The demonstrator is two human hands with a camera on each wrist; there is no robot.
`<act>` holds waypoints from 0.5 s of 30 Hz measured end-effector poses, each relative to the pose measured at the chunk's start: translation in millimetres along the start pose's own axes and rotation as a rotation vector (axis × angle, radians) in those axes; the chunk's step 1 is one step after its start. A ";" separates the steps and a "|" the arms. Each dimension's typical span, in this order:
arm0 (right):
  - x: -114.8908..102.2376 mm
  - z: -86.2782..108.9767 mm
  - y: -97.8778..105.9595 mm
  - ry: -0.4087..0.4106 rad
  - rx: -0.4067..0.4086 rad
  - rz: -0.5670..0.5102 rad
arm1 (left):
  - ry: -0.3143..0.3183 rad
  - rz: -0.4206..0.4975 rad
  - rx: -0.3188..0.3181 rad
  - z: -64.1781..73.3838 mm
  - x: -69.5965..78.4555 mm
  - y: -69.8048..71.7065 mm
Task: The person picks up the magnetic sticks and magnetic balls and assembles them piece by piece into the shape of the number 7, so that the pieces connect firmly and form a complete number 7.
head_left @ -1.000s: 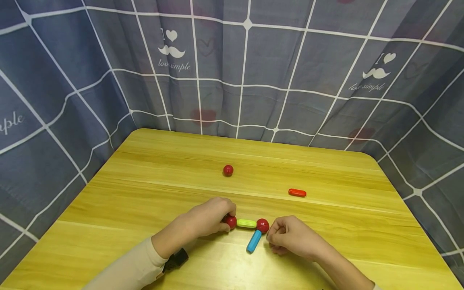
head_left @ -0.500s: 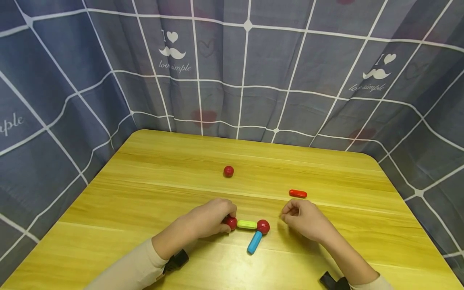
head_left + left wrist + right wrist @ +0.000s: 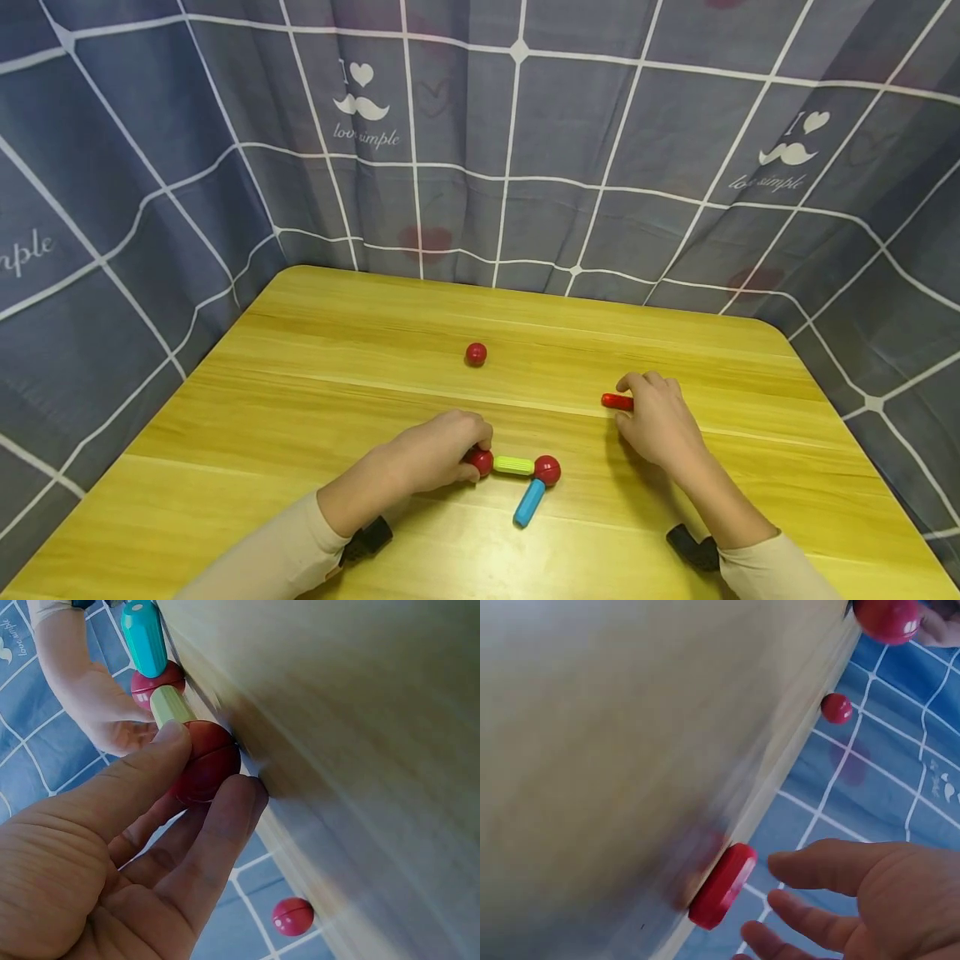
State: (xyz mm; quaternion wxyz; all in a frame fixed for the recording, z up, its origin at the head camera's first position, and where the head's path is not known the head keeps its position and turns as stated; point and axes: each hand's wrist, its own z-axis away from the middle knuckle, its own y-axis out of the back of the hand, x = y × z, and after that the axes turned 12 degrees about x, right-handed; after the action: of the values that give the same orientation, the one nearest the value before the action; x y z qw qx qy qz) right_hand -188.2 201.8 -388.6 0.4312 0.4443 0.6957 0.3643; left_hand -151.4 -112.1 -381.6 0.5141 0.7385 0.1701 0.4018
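My left hand point(image 3: 438, 450) pinches a red ball point(image 3: 208, 761) between thumb and fingers, low over the table. A yellow-green rod point(image 3: 513, 466) runs from that ball to a second red ball point(image 3: 547, 471). From the second ball a blue rod point(image 3: 529, 503) points toward the table's front. My right hand point(image 3: 663, 421) is at a loose red rod point(image 3: 617, 402) lying on the table, covering its right end in the head view. In the right wrist view, the thumb and fingers stand spread, with a gap between them and the red rod point(image 3: 722, 886).
Another red ball point(image 3: 476, 354) lies by itself farther back on the wooden table point(image 3: 360, 333). A grey-blue checked curtain point(image 3: 465, 125) hangs behind and along both sides. Black straps with devices point(image 3: 367, 540) sit under both wrists.
My right hand has moved away from the second red ball, back and to the right, up to the loose red rod. The left hand keeps its hold on the red ball.
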 end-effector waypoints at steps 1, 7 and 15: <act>1.2 -1.5 -0.6 0.000 -0.006 0.008 | -0.001 0.001 0.000 -0.3 0.2 0.0; 5.4 -7.2 -2.8 0.011 -0.051 0.035 | 0.000 0.004 -0.005 -1.4 1.3 0.2; 2.4 -9.0 -2.6 0.010 -0.108 0.045 | 0.015 -0.021 -0.015 -2.4 1.8 -0.2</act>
State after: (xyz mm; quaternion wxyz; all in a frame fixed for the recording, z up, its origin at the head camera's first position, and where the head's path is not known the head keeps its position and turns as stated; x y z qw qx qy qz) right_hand -197.8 202.0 -388.3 0.4427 0.4342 0.6669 0.4133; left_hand -152.1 -109.4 -380.7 0.5225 0.7296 0.1787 0.4035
